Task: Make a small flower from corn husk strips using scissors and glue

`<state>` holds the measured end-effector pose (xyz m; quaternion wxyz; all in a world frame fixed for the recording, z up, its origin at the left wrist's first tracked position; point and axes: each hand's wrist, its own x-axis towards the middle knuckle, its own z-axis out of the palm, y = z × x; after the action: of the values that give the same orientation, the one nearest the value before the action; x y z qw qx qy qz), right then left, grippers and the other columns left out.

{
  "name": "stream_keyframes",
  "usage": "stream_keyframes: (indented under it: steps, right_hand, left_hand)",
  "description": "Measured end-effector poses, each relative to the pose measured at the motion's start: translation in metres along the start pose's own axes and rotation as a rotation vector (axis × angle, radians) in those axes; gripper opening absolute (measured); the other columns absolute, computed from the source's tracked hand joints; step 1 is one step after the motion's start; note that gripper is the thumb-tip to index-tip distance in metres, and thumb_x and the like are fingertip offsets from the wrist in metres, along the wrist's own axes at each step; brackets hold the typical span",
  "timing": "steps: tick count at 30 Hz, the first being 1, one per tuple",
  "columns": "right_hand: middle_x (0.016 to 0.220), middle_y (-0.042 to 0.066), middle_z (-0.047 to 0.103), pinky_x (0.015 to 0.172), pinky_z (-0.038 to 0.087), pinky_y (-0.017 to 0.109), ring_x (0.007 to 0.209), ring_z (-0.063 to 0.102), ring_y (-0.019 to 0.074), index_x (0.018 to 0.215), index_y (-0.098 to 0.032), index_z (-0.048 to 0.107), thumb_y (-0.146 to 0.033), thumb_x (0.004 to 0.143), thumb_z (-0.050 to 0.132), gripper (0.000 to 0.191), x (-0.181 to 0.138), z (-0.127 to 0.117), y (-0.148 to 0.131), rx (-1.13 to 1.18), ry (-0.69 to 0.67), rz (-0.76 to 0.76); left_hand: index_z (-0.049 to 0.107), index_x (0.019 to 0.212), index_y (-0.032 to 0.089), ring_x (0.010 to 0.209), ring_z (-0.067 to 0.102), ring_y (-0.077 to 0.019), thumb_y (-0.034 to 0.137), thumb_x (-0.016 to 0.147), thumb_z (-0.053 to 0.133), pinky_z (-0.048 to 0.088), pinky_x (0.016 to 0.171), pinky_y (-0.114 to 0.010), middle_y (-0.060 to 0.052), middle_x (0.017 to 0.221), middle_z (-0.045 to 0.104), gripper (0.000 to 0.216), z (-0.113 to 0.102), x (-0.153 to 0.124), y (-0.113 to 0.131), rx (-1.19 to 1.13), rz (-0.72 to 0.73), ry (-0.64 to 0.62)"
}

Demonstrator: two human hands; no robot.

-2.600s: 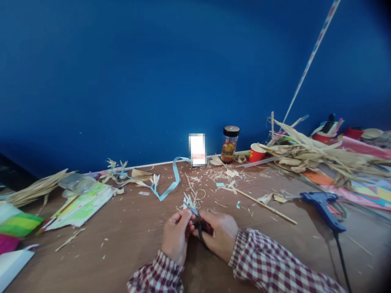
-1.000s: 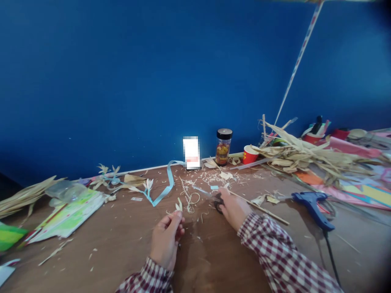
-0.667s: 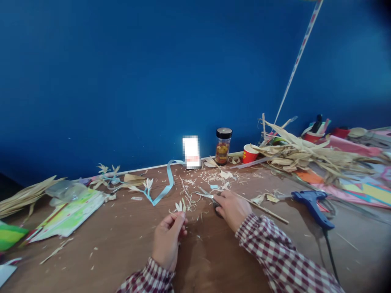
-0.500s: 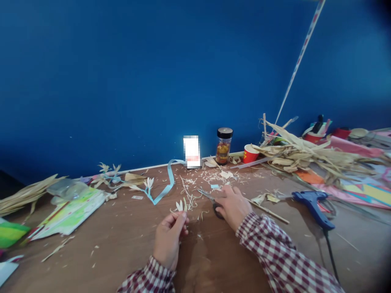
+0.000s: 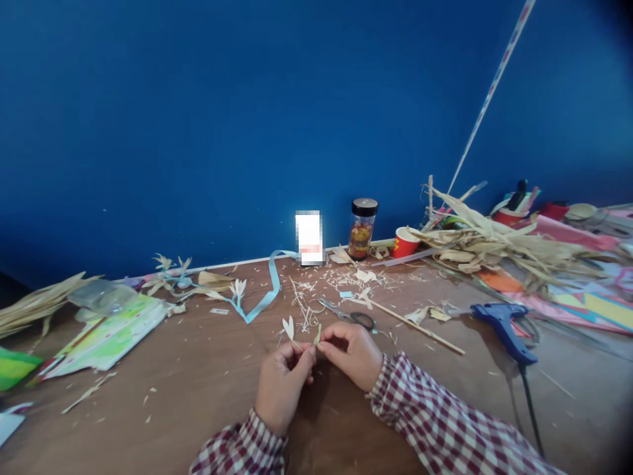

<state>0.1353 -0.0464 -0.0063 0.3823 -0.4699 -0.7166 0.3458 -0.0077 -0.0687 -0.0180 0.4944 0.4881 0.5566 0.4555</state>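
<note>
My left hand (image 5: 284, 382) pinches a small cut husk flower (image 5: 289, 327) by its base, pale petals pointing up. My right hand (image 5: 350, 353) meets it from the right, thumb and forefinger pinched on one petal (image 5: 317, 335) of the same piece. Both hands hover just above the brown table (image 5: 208, 382). The scissors (image 5: 349, 314) lie on the table just beyond my right hand, handles toward me, untouched.
Husk shavings (image 5: 346, 280) litter the table centre. A blue ribbon (image 5: 264, 297), a thin stick (image 5: 415, 324) and a blue glue gun (image 5: 504, 322) lie around. A jar (image 5: 361, 229), red cup (image 5: 405, 241) and a dried husk pile (image 5: 499, 247) stand at the back right. Coloured papers (image 5: 106, 333) lie left.
My right hand set the scissors down on the table and came back to the left hand, pinching the husk flower. The left hand kept its hold.
</note>
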Motion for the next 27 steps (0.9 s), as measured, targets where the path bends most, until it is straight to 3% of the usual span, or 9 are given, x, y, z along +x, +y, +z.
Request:
stream_keyframes:
  steps: [9,19,23,25,27]
  right_hand:
    - [0.068,-0.001,0.057,0.055,0.036,0.02,0.059,0.049,0.0095,0.071,-0.018,0.06,-0.015,0.073,0.052,0.008,-0.001,-0.003,0.002,-0.119,0.049,-0.12]
    - [0.059,-0.001,0.056,0.048,0.037,0.021,0.052,0.048,0.0108,0.076,-0.015,0.058,-0.031,0.078,0.047,0.019,0.017,-0.037,0.017,0.049,0.256,0.043]
    - [0.058,0.001,0.058,0.053,0.039,0.026,0.055,0.052,0.0147,0.076,-0.017,0.061,-0.036,0.078,0.048,0.023,0.02,-0.06,0.026,-0.282,0.359,0.153]
    - [0.072,0.005,0.061,0.064,0.041,0.03,0.069,0.055,0.0193,0.092,-0.019,0.061,-0.029,0.077,0.049,0.022,0.018,-0.066,0.024,-0.493,0.42,0.12]
    - [0.096,0.009,0.059,0.078,0.038,0.036,0.089,0.052,0.0234,0.11,-0.019,0.053,-0.02,0.077,0.047,0.033,0.016,-0.063,0.017,-0.576,0.456,-0.003]
  left_hand:
    - [0.06,0.066,0.012,0.044,0.044,-0.0069,0.035,0.067,0.06,0.039,0.042,-0.018,0.001,0.054,0.054,0.023,0.002,-0.001,-0.001,-0.022,-0.032,-0.056]
    - [0.059,0.066,0.012,0.043,0.046,-0.0072,0.034,0.066,0.06,0.039,0.042,-0.018,0.001,0.056,0.056,0.022,0.002,-0.001,-0.003,-0.037,-0.052,-0.048]
    - [0.059,0.064,0.013,0.043,0.046,-0.0071,0.034,0.065,0.062,0.04,0.042,-0.018,0.001,0.055,0.056,0.022,0.002,0.0,-0.001,-0.083,-0.07,-0.037]
    - [0.059,0.065,0.013,0.045,0.046,-0.007,0.034,0.065,0.062,0.04,0.043,-0.018,0.001,0.057,0.056,0.022,0.001,0.0,0.0,-0.129,-0.097,-0.038]
    - [0.059,0.067,0.013,0.046,0.046,-0.0068,0.034,0.064,0.063,0.041,0.044,-0.018,0.0,0.059,0.057,0.022,0.001,-0.001,0.002,-0.171,-0.123,-0.037]
